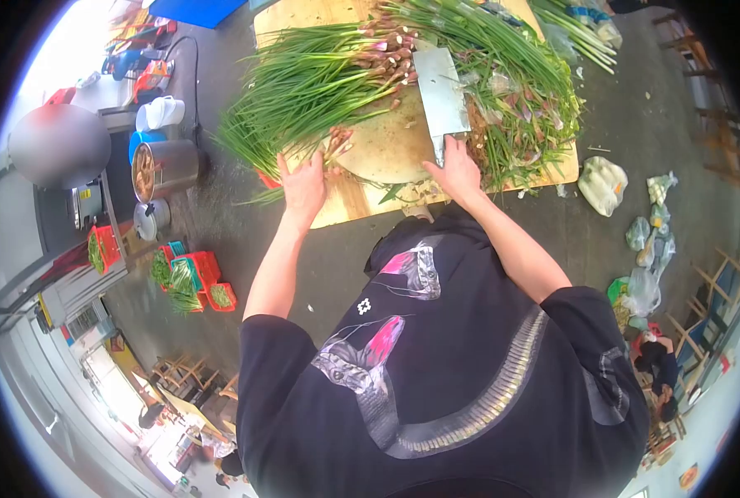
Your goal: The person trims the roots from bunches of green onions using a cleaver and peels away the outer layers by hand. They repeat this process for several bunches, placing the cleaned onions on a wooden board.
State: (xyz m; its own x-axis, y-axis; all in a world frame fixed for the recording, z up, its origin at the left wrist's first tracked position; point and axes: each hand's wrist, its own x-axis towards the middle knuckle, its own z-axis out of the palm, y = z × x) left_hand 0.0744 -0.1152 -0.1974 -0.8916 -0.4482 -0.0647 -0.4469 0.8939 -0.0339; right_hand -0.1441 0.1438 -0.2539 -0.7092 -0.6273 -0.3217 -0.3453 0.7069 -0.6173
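My left hand is closed around a few spring onions at the near left of a round chopping board. Their pale bulbs stick out beside my thumb, and part of my fingers is hidden among the stalks. My right hand grips the short handle of a cleaver, whose broad blade lies flat and points away from me over the board's right side. Beyond my left hand spreads a large pile of spring onions, bulbs toward the right.
Trimmed greens and peelings heap up on the right of the wooden table. A steel pot and red baskets stand on the floor at left. A white bag and several plastic bags lie at right. Other people are in the background.
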